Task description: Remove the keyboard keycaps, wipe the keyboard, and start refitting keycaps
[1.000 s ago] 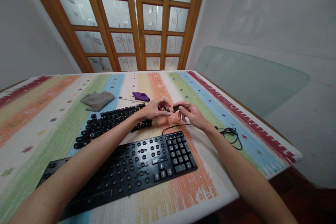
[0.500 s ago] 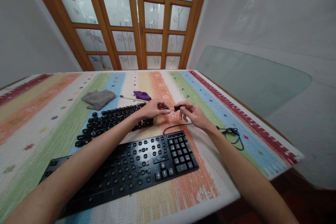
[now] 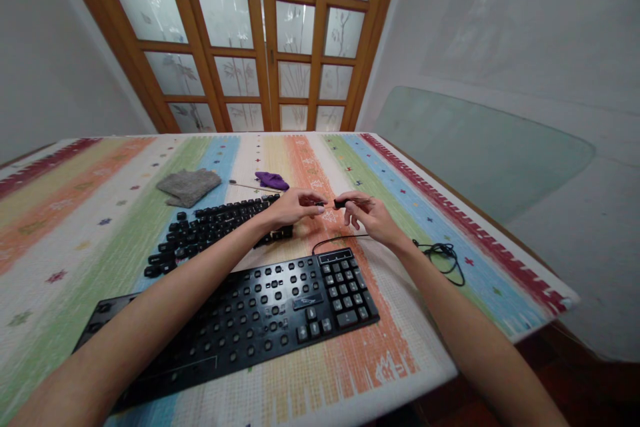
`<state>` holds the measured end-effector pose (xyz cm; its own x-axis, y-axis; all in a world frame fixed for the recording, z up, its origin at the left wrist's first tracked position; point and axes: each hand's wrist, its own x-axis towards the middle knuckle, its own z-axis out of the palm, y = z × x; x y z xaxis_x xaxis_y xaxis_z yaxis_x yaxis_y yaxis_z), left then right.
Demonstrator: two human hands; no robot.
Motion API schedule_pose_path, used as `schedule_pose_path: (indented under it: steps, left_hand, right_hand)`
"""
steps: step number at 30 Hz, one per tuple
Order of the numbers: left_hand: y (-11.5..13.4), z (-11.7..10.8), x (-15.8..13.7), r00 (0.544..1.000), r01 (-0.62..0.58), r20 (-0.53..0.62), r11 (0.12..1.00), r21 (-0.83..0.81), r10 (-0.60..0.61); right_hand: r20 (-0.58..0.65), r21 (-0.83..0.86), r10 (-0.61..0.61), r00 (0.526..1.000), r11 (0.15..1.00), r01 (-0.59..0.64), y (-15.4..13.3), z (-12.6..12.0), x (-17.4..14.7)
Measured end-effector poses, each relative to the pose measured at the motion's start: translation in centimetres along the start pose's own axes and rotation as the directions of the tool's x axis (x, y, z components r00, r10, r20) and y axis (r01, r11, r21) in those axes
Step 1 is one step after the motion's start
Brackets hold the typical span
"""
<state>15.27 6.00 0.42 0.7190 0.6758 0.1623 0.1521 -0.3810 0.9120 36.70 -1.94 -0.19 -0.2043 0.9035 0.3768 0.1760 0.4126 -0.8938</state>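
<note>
Pinched between the thumb and fingers of my left hand [image 3: 296, 207] is a small black keycap [image 3: 321, 203]. Facing it closely, my right hand [image 3: 369, 215] grips a small tool with a black end [image 3: 341, 203]; its exact kind is unclear. Keycap and black end are a little apart. Under my forearms lies a black keyboard [image 3: 295, 320], most of its keys stripped off, with the number pad and arrow keys still on it. Loose black keycaps [image 3: 200, 230] stand in rows behind it, partly hidden by my left arm.
Beyond the keycaps lie a grey cloth [image 3: 188, 187], a thin stick with a dark tip [image 3: 250, 186] and a purple cloth [image 3: 271, 180]. A coiled black cable [image 3: 445, 257] rests by my right forearm. Everything sits on a striped tablecloth [image 3: 120, 213].
Both hands stay in nearly the same place, still holding the keycap and the black-ended tool. The view has shifted very slightly.
</note>
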Motion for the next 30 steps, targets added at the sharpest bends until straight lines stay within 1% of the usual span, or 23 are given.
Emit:
schedule_pose_path:
  steps: [3, 7, 11, 16, 21, 26, 30]
  left_hand:
    - [-0.2, 0.0, 0.0, 0.998, -0.022, -0.057, 0.998, 0.056, 0.026]
    - [-0.6, 0.3, 0.0, 0.993, -0.053, -0.105, 0.996, 0.066, 0.060]
    - [-0.7, 0.7, 0.0, 0.985, -0.069, -0.151, 0.994, 0.080, 0.081]
    - [-0.5, 1.4, 0.0, 0.966, -0.111, -0.229, 0.993, 0.049, 0.120]
    - [-0.7, 1.9, 0.1, 0.929, -0.029, -0.364, 0.994, 0.101, 0.064]
    - [-0.3, 1.8, 0.0, 0.925, 0.022, -0.381, 0.999, 0.031, -0.008]
    - [0.0, 2.0, -0.1, 0.916, 0.061, -0.399, 0.997, 0.039, -0.040]
  right_hand:
    - [0.000, 0.001, 0.004, 1.000, 1.000, -0.004, -0.2, 0.1, 0.0]
    - [0.005, 0.008, 0.002, 1.000, 1.000, -0.002, -0.4, 0.3, -0.1]
    - [-0.027, -0.011, -0.001, 1.000, 1.000, 0.001, -0.2, 0.5, -0.1]
    - [-0.087, -0.060, -0.018, 0.996, 0.998, 0.013, 0.4, 0.9, -0.2]
    - [-0.150, -0.104, -0.043, 0.988, 0.994, 0.027, 0.3, 1.1, -0.4]
    - [-0.169, -0.133, -0.084, 0.982, 0.989, 0.061, -0.2, 1.6, -0.6]
    - [-0.170, -0.233, -0.140, 0.976, 0.967, 0.098, -0.5, 2.1, -0.8]
